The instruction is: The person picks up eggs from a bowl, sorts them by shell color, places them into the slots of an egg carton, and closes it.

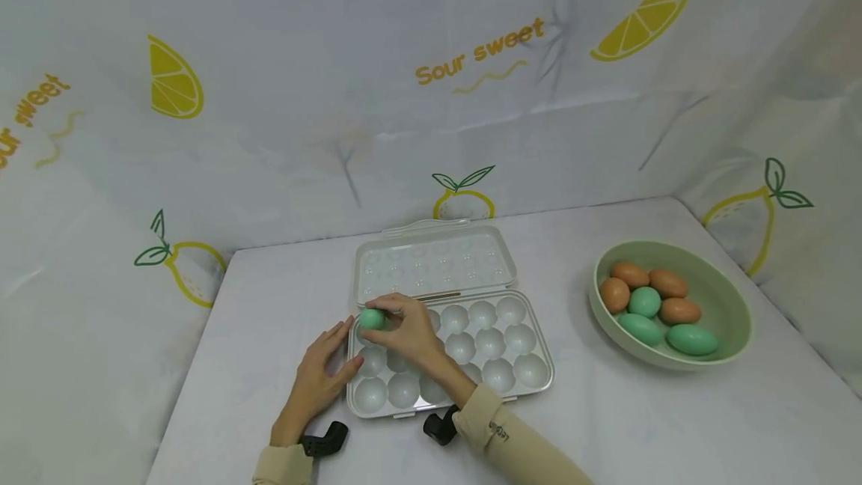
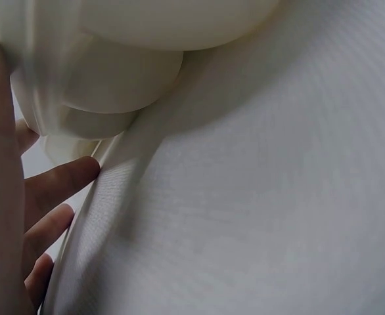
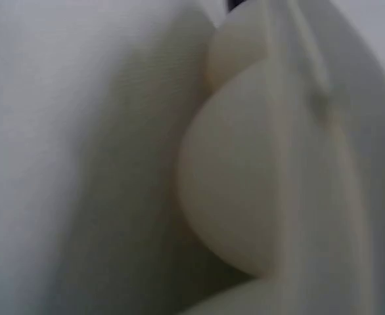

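In the head view, my right hand (image 1: 416,335) pinches a green egg (image 1: 371,319) between thumb and fingers, at the back-left corner cup of a pale egg tray (image 1: 490,343). Whether the egg touches the cup is hidden. My left hand (image 1: 316,380) rests at the tray's left edge, thumb over the rim and fingers stretched along the side. The left wrist view has its fingers (image 2: 64,184) beside the tray's rounded cup undersides (image 2: 127,72). Only blurred cup undersides (image 3: 232,164) appear in the right wrist view. The tray's clear lid (image 1: 434,260) lies folded back behind it.
To the right stands a light green bowl (image 1: 730,305) with several brown eggs (image 1: 680,310) and green eggs (image 1: 692,339) inside. Behind the white table (image 1: 572,432) hangs a lemon-print cloth (image 1: 283,133). Black wrist devices (image 1: 326,440) sit near both cuffs.
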`<state>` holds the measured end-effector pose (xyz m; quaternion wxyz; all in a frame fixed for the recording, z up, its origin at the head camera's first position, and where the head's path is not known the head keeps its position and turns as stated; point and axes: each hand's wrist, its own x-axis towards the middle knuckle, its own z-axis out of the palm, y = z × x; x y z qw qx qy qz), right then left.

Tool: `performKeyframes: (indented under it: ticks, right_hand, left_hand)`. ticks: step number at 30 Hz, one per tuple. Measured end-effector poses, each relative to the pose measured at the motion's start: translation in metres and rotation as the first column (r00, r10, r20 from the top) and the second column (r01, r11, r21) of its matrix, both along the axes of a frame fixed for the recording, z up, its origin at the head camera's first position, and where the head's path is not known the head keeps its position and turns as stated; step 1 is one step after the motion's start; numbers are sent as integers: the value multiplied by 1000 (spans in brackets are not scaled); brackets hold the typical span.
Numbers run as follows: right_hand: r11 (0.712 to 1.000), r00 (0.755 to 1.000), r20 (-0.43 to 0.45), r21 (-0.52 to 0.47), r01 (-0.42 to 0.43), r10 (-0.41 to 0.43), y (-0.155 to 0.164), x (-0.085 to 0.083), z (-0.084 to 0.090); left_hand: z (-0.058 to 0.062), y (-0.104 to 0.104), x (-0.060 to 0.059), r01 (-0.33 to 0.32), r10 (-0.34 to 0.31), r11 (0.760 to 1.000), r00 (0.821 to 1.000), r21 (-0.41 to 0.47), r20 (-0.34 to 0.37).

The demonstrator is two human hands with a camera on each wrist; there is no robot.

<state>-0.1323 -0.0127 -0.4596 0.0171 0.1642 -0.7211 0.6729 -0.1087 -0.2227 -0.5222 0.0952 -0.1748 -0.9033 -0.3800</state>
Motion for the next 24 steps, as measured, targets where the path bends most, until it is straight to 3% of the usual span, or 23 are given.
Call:
performKeyframes:
  ticks: [6, 11, 17, 24]
  right_hand:
    - [999, 1000, 14, 48, 23, -23, -3, 2, -10]
    - [989, 998, -59, 141, 39, -31, -5, 2, -15]
    - [958, 982, -184, 267, 101, -52, -6, 2, -18]
    - [950, 978, -203, 290, 116, -57, -8, 1, -21]
  left_hand:
    - [-3, 0, -1, -2, 2, 1000, 1000, 9, 3]
    - [-2, 1, -1, 6, -6, 1000, 1000, 19, -4]
    - [-2, 1, 0, -2, 2, 1000, 1000, 19, 10]
    - [-3, -1, -1, -9, 9, 1000, 1000, 7, 13]
